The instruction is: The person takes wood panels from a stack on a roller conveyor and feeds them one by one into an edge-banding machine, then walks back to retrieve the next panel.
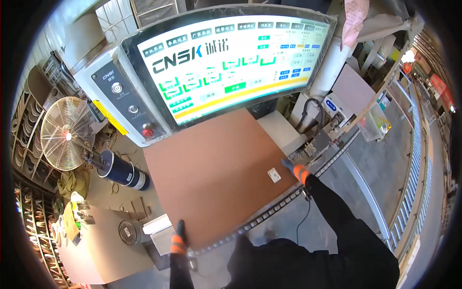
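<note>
A large flat brown board [216, 178] lies tilted before me, with a small white card [274, 175] on its right part. My left hand [178, 237], in a dark glove with an orange cuff, grips the board's near left edge. At the right edge, my right hand [294, 168], gloved in grey and orange with lighter stripes, holds the board close to the card. The fingers under the board are hidden.
Behind the board stands a big control screen [231, 67], with a panel of buttons [130, 108] at its left. A fan [68, 135] and a dark blue cylinder [122, 171] are at the left. Metal roller rails [416, 144] curve along the right.
</note>
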Demonstrator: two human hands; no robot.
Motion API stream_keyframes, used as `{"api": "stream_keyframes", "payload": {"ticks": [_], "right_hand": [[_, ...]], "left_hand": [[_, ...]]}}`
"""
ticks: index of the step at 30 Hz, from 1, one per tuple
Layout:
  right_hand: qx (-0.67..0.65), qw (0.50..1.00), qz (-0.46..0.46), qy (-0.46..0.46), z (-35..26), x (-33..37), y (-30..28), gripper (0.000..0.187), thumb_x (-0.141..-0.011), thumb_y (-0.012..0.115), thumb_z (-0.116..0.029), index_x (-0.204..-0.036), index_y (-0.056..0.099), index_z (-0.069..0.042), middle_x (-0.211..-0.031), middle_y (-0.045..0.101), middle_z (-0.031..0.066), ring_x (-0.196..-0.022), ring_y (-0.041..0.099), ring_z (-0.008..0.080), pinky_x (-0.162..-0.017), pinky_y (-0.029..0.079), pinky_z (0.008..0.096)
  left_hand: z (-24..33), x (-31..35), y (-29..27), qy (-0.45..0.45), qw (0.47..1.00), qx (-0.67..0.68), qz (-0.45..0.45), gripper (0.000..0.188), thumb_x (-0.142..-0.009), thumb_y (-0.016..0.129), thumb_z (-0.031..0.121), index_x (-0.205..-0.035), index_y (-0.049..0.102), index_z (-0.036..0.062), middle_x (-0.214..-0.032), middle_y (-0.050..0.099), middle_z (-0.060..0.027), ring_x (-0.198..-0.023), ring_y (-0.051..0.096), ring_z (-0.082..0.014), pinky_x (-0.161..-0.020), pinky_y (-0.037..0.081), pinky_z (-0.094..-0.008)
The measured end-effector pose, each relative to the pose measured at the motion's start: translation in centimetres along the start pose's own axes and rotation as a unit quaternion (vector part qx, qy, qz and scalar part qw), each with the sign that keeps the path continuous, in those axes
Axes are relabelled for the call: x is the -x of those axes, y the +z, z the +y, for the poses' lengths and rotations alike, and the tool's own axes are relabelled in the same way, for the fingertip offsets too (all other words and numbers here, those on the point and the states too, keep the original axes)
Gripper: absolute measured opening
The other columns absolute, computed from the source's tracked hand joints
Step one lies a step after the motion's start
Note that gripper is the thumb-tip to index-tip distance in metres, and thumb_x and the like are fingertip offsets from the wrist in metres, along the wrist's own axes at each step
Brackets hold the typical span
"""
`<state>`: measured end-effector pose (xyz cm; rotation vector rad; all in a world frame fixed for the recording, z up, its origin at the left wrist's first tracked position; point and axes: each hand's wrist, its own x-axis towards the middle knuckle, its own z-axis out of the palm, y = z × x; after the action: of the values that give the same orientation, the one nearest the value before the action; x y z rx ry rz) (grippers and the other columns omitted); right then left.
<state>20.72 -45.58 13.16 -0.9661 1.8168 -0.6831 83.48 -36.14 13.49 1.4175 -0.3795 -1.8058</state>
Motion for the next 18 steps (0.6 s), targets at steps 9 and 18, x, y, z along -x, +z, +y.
{"api": "stream_keyframes", "payload": {"ticks": [9, 18], "right_hand": [[0.322, 0.926, 0.183, -0.07, -9.6, 1.5, 6.7, 0.083, -0.086, 0.042, -0.065, -0.134, 0.04, 0.003, -0.126, 0.053, 0.0279, -0.117, 0.051, 0.042, -0.098, 0.04, 0.0458], [0.358, 0.917, 0.16, -0.071, 2.8, 22.5, 4.3, 0.072, -0.086, 0.05, -0.058, -0.13, 0.046, -0.001, -0.121, 0.056, 0.0263, -0.109, 0.055, 0.0427, -0.095, 0.044, 0.0449]], "left_hand": [[4.1, -2.1, -2.1, 0.033, 0.931, -0.248, 0.265, 0.098, -0.073, 0.06, 0.072, -0.125, 0.051, -0.0107, -0.119, 0.06, -0.0202, -0.107, 0.058, -0.0297, -0.093, 0.045, -0.0379], [-8.6, 14.2, -8.4, 0.05, 0.993, -0.102, 0.039, 0.072, -0.087, 0.061, 0.05, -0.134, 0.044, -0.002, -0.13, 0.053, -0.0117, -0.114, 0.053, -0.0253, -0.096, 0.044, -0.0379]]}}
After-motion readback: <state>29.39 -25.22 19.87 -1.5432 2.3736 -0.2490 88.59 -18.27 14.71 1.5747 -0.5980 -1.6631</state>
